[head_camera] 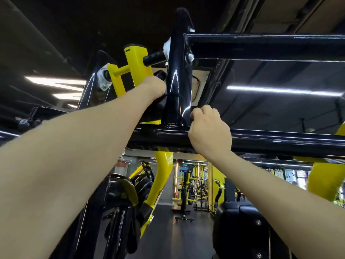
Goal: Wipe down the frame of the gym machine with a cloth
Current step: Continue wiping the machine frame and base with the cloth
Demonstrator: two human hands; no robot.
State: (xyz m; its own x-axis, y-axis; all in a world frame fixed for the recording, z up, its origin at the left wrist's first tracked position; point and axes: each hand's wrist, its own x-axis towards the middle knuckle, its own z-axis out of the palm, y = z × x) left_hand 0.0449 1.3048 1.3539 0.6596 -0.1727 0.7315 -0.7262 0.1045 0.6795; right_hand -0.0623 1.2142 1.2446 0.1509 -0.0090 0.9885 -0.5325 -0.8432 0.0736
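Observation:
I look up at the gym machine's glossy black frame: an upright post [178,71] joined to a lower crossbar [280,141] and an upper bar [261,45]. My left hand [154,87] is raised against the post's left side and grips a dark cloth [161,104], which bunches above and below my fist. My right hand [209,128] is curled at the post's lower right corner, just above the crossbar. Its fingertips pinch a dark fold there that looks like the cloth's other end. Most of the cloth is hidden behind the post.
A yellow lever arm [139,64] with a black threaded rod [154,57] sits left of the post. A yellow curved arm [160,176] and black pads [240,227] lie below. More yellow machines [183,191] stand down the aisle. Ceiling lights [280,89] glow overhead.

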